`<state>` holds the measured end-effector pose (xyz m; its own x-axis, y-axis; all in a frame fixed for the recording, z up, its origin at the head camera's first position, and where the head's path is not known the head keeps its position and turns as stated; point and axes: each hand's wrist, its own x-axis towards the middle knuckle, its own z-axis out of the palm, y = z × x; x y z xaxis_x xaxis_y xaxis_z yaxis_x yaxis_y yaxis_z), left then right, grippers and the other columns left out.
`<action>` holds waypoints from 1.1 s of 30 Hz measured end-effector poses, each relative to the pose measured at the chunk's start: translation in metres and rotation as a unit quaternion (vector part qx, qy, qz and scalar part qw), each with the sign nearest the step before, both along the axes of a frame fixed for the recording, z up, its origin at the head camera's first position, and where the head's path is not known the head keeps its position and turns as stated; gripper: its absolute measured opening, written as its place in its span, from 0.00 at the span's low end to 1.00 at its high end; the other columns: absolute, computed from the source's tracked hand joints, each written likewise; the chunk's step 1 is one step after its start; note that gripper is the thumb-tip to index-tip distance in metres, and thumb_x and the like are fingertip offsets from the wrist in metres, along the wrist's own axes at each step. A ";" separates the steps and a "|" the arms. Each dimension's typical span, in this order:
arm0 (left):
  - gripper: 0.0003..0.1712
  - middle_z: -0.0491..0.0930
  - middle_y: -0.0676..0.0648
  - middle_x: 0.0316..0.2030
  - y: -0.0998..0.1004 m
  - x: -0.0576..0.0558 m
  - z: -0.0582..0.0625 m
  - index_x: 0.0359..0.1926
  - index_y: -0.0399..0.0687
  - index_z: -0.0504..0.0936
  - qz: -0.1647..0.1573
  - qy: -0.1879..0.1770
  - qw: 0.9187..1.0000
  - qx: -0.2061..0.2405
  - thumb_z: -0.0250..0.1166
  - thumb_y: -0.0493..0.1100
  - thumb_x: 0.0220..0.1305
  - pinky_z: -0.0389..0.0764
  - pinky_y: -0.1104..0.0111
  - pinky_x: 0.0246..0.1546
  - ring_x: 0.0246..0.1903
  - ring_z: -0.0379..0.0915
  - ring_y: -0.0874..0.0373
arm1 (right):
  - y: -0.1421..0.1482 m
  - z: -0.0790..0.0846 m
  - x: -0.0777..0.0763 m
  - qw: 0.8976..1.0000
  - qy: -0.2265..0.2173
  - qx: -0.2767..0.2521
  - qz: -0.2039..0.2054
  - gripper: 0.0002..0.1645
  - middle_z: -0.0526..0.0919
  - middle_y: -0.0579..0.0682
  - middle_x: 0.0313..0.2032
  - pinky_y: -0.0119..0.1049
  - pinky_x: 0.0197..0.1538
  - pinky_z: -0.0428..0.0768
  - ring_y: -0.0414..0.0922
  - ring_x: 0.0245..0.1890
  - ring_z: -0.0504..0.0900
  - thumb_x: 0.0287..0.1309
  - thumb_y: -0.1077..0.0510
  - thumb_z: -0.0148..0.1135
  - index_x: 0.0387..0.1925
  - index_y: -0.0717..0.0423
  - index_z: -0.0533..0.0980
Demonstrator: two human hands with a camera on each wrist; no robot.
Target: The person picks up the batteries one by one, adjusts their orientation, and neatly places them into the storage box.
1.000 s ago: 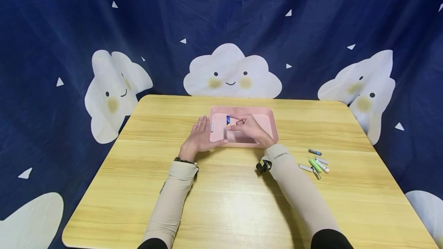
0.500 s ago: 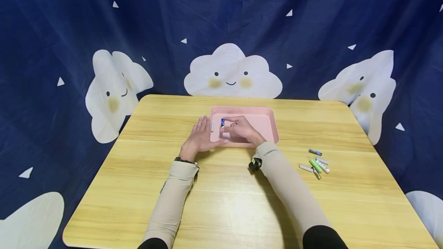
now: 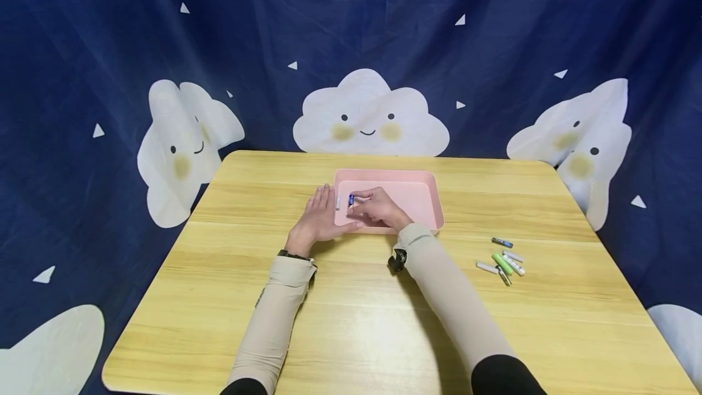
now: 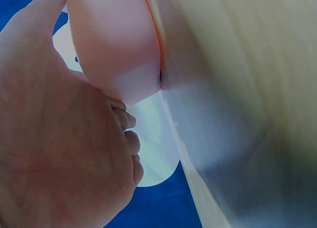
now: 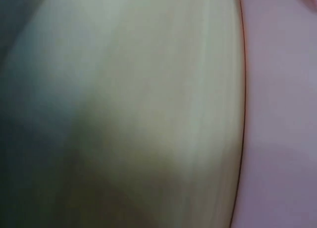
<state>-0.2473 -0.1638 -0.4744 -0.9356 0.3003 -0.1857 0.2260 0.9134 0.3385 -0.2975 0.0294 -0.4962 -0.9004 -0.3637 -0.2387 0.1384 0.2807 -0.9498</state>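
My right hand (image 3: 379, 206) is over the left part of a pink tray (image 3: 419, 200) and pinches a small blue battery (image 3: 351, 199) between thumb and forefinger, close above the tray floor. A light grey battery (image 3: 337, 202) lies along the tray's left side. My left hand (image 3: 319, 218) rests at the tray's front left corner, fingers straight along the left wall and thumb along the front rim. In the left wrist view its palm (image 4: 64, 129) is beside the tray's outer wall (image 4: 116, 45). The right wrist view shows the tray wall (image 5: 282, 114) but not the battery.
On the wooden table (image 3: 351, 322), to the right of the tray, lies a loose group of several small batteries with a thicker green cylinder (image 3: 501, 263) among them. A dark blue battery (image 3: 502, 242) lies just behind that group. A blue curtain (image 3: 263, 29) hangs behind the table.
My right hand has moved left and lower inside the tray with the blue battery, bringing it near the light grey one. The left hand has stayed in place.
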 end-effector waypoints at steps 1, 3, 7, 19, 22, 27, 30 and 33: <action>0.73 0.30 0.33 0.83 0.000 0.000 0.000 0.81 0.31 0.35 0.000 0.000 1.000 0.000 0.55 0.81 0.62 0.40 0.48 0.84 0.83 0.25 0.39 | -0.001 -0.001 -0.001 1.000 0.002 0.000 -0.001 0.38 0.90 0.66 0.45 0.24 0.16 0.62 0.32 0.10 0.60 0.51 0.65 0.78 0.66 0.60 0.77; 0.73 0.30 0.33 0.83 0.000 0.000 0.000 0.81 0.31 0.34 0.001 0.000 1.000 0.003 0.55 0.81 0.61 0.40 0.48 0.84 0.83 0.25 0.39 | -0.003 -0.002 -0.002 1.000 0.004 0.002 -0.001 0.38 0.91 0.64 0.41 0.24 0.16 0.62 0.32 0.09 0.60 0.51 0.66 0.78 0.66 0.61 0.77; 0.73 0.29 0.33 0.83 -0.001 0.000 -0.001 0.81 0.32 0.33 0.001 -0.004 1.000 0.007 0.54 0.81 0.62 0.39 0.48 0.84 0.83 0.24 0.40 | -0.007 -0.006 -0.005 0.999 0.015 0.030 -0.006 0.38 0.92 0.61 0.38 0.24 0.15 0.62 0.31 0.09 0.60 0.50 0.64 0.79 0.65 0.60 0.78; 0.73 0.26 0.35 0.83 -0.001 -0.002 -0.006 0.82 0.36 0.31 0.005 -0.014 1.000 0.009 0.53 0.82 0.61 0.36 0.49 0.84 0.83 0.22 0.42 | -0.020 -0.003 -0.009 0.994 0.034 0.105 -0.006 0.40 0.90 0.64 0.45 0.25 0.15 0.65 0.33 0.10 0.62 0.51 0.59 0.80 0.67 0.56 0.77; 0.74 0.25 0.36 0.83 -0.002 -0.005 -0.009 0.82 0.36 0.30 0.004 -0.015 1.000 0.010 0.54 0.82 0.60 0.36 0.49 0.84 0.84 0.21 0.42 | -0.023 -0.001 -0.008 0.994 0.045 0.099 -0.002 0.38 0.89 0.64 0.49 0.23 0.21 0.70 0.32 0.15 0.69 0.51 0.60 0.80 0.65 0.60 0.78; 0.73 0.24 0.37 0.83 -0.002 -0.007 -0.012 0.81 0.37 0.29 0.002 -0.017 1.000 0.004 0.53 0.82 0.61 0.35 0.50 0.84 0.83 0.20 0.43 | -0.027 -0.001 -0.006 0.993 0.071 0.096 0.001 0.36 0.83 0.62 0.61 0.24 0.41 0.75 0.34 0.27 0.74 0.52 0.60 0.80 0.63 0.63 0.79; 0.73 0.25 0.36 0.83 -0.001 -0.005 -0.008 0.82 0.36 0.30 0.002 -0.017 1.000 0.005 0.53 0.81 0.61 0.35 0.50 0.84 0.83 0.20 0.43 | -0.028 -0.003 -0.007 0.991 0.084 0.103 -0.001 0.36 0.81 0.61 0.64 0.28 0.54 0.76 0.36 0.32 0.74 0.51 0.59 0.80 0.63 0.63 0.79; 0.72 0.26 0.35 0.83 0.000 -0.001 -0.005 0.82 0.35 0.31 0.002 -0.012 1.000 0.008 0.54 0.81 0.62 0.35 0.49 0.84 0.83 0.21 0.42 | -0.029 -0.004 -0.007 0.989 0.091 0.112 -0.002 0.37 0.80 0.60 0.65 0.36 0.63 0.77 0.38 0.35 0.76 0.51 0.58 0.80 0.63 0.62 0.79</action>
<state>-0.2485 -0.1642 -0.4791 -0.9324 0.2992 -0.2026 0.2136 0.9087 0.3586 -0.3048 0.0004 -0.5000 -0.9374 -0.3159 -0.1464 -0.0278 0.4872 -0.8728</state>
